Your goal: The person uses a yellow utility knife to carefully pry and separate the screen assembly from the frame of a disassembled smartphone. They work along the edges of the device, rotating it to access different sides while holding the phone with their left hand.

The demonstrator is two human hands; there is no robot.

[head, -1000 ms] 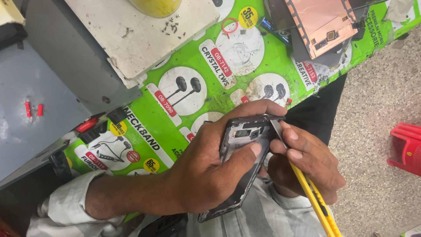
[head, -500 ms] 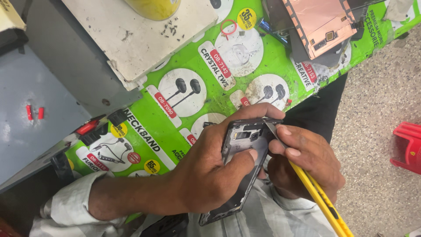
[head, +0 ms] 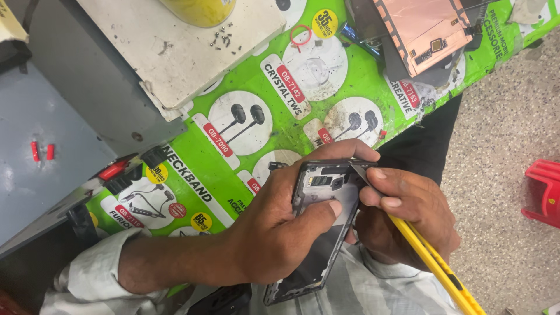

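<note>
My left hand [head: 280,233] grips an opened black phone frame [head: 318,233] with its back off, thumb pressed across its middle. My right hand [head: 408,213] holds a yellow utility knife [head: 437,268]; its thin metal blade [head: 361,170] rests against the frame's upper right corner. Small components show inside the top of the frame. The knife's yellow handle runs down to the lower right.
A green printed mat [head: 245,140] covers the bench edge. A copper-backed phone screen panel [head: 426,29] lies at the top right. A worn white slab [head: 175,46] with tiny screws and a yellow object [head: 198,9] sit top left. A red stool [head: 542,192] stands on the speckled floor.
Both hands and the phone frame have shifted slightly up and right. The blade stays at the frame's top right corner, and the grip is unchanged.
</note>
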